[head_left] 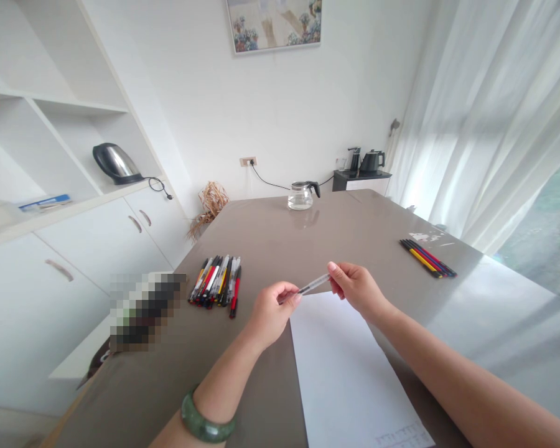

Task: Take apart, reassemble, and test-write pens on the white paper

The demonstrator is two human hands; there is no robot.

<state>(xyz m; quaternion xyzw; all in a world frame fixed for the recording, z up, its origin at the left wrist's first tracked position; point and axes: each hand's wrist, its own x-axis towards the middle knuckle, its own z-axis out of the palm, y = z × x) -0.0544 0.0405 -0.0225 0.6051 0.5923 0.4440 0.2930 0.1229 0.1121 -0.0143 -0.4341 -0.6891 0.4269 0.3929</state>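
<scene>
A clear-barrelled pen is held level above the table between both hands. My left hand, with a green bangle on its wrist, pinches the dark end. The other end is gripped between the thumb and fingers of my right hand. Just below lies a white sheet of paper, with rows of small marks near its lower right corner. To the left is a pile of pens in black, white, red, yellow and clear. Several more pens lie side by side at the right.
The brown table carries a glass pot of clear liquid at its far end. White paper scraps lie near the right edge. A blurred patch covers something at the left edge. Beyond, a kettle stands on a shelf.
</scene>
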